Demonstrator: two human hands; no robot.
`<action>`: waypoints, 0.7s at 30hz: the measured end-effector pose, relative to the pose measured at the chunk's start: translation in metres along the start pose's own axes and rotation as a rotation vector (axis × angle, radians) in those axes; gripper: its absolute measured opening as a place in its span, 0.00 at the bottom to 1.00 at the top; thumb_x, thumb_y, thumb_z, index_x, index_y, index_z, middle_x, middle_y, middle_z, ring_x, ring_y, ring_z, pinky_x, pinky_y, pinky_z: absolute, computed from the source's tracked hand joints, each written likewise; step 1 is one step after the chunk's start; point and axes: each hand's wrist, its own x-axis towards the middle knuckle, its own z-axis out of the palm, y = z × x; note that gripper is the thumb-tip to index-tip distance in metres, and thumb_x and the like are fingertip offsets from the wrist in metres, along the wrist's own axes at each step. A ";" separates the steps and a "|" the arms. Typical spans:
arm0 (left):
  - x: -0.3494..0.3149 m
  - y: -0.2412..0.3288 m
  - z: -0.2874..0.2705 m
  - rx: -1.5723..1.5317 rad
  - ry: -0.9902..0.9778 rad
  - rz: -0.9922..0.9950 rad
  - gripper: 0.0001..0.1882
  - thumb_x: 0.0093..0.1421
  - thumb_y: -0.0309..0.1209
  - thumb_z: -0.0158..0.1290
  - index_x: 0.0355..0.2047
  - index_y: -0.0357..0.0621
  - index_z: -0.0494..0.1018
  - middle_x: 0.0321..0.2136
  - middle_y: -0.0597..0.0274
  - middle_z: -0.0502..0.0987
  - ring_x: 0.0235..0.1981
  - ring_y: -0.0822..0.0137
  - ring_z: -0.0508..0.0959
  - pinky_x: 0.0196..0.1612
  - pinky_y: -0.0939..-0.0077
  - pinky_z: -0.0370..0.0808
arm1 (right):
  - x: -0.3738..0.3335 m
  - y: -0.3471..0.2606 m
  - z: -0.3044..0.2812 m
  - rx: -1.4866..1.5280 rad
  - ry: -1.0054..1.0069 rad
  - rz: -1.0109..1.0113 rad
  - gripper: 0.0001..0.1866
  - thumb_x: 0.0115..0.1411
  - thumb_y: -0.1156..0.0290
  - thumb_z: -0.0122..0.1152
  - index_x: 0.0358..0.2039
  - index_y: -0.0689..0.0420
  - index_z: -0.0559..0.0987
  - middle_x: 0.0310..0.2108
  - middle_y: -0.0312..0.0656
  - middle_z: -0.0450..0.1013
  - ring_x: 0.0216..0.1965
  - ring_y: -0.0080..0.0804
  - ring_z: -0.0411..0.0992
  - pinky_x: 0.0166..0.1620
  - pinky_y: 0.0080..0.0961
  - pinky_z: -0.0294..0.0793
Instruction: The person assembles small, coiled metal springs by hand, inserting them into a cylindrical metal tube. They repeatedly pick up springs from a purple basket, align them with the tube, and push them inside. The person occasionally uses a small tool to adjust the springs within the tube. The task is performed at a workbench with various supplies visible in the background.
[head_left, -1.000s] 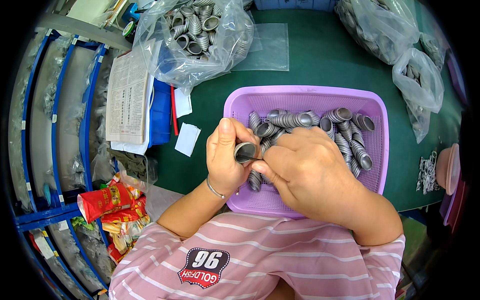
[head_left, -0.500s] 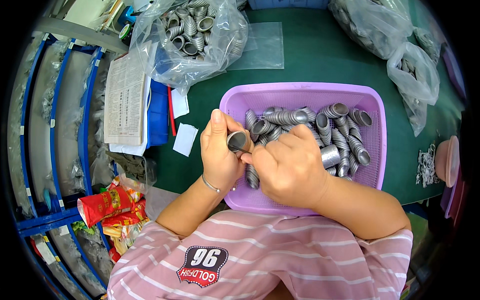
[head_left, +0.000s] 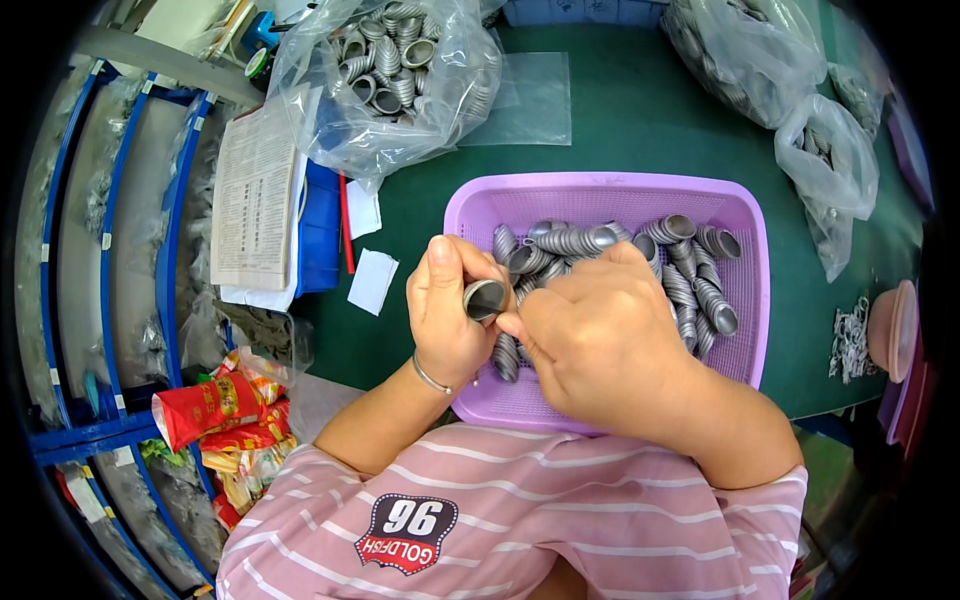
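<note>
My left hand (head_left: 440,305) is closed round a grey ribbed metal tube (head_left: 484,299), its round open mouth facing up. Against the rim of this tube, my right hand (head_left: 600,325) is curled into a fist, thumb and forefinger pressed together. The thin dark-bladed tool in it is almost wholly hidden by the fingers now. Both hands are over the near left part of a purple plastic basket (head_left: 610,182). Many similar ribbed tubes (head_left: 716,308) lie in it in a loose heap, partly covered by my right hand.
A clear bag of tubes (head_left: 395,75) stands at the back left, more bags (head_left: 745,55) at the back right. Left of the basket are papers (head_left: 255,200), a blue bin (head_left: 318,235) and a blue rack (head_left: 160,270). Small metal pieces (head_left: 852,342) lie by a pink bowl (head_left: 893,325).
My right fist has turned and dipped slightly at the tube's rim. The dark blade that showed inside the mouth, and a silver cylinder beside the fist, are now hidden. The left hand keeps its grip.
</note>
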 end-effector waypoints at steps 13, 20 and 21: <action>0.001 0.000 -0.002 0.179 0.128 -0.025 0.26 0.72 0.45 0.33 0.24 0.39 0.65 0.13 0.61 0.67 0.10 0.75 0.66 0.14 0.82 0.63 | -0.013 0.013 0.033 -0.175 0.106 -0.158 0.03 0.45 0.73 0.57 0.19 0.56 0.73 0.14 0.40 0.70 0.15 0.32 0.69 0.23 0.31 0.60; 0.001 0.002 0.002 0.145 0.098 -0.093 0.26 0.71 0.47 0.33 0.24 0.41 0.64 0.13 0.61 0.65 0.10 0.75 0.59 0.11 0.80 0.58 | -0.008 0.019 0.034 0.552 0.003 0.359 0.10 0.59 0.70 0.56 0.21 0.58 0.73 0.16 0.47 0.71 0.21 0.46 0.74 0.27 0.39 0.71; 0.001 0.002 0.001 0.138 0.067 -0.084 0.25 0.71 0.48 0.33 0.24 0.43 0.64 0.13 0.61 0.65 0.10 0.75 0.58 0.11 0.80 0.57 | -0.004 0.019 0.029 0.697 -0.036 0.446 0.11 0.61 0.69 0.55 0.22 0.58 0.73 0.16 0.48 0.71 0.22 0.48 0.74 0.27 0.40 0.72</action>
